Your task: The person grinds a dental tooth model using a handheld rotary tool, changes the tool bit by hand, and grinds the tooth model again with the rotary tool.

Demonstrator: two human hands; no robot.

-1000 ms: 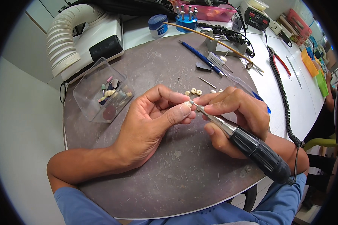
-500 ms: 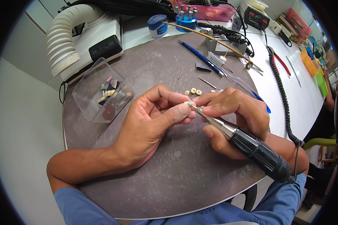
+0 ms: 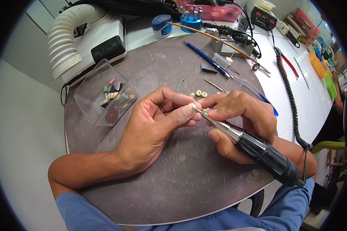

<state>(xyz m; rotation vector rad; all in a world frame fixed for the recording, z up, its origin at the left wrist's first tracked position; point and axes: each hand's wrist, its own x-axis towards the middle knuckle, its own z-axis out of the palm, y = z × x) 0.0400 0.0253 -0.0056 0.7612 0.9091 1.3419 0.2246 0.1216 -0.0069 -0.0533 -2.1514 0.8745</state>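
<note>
My left hand [image 3: 144, 125] is closed, pinching a small off-white dental crown [image 3: 192, 105] between thumb and forefinger. My right hand [image 3: 248, 115] is wrapped round a black and silver rotary handpiece [image 3: 264, 153], held like a pen and pointing up and left. The thin bit at its tip meets the crown or sits right beside it; the exact contact is too small to tell. The fingertips of both hands come together there. Just beyond them, several tooth-coloured crowns [image 3: 198, 93] lie on the brown work mat [image 3: 173, 177], some partly hidden by my right hand.
On the left stand a clear box [image 3: 89, 101] of burs and tooth pieces and a white suction hose [image 3: 65, 40]. Beyond my hands lie a blue pen [image 3: 206, 58], a brush [image 3: 223, 61] and a blue bur stand [image 3: 191, 24]. A coiled cord [image 3: 287, 92] and red-handled pliers [image 3: 290, 66] lie right.
The handpiece tip and the crown have shifted very slightly against each other, and the crown seems a little turned. Both hands keep their grip and place.
</note>
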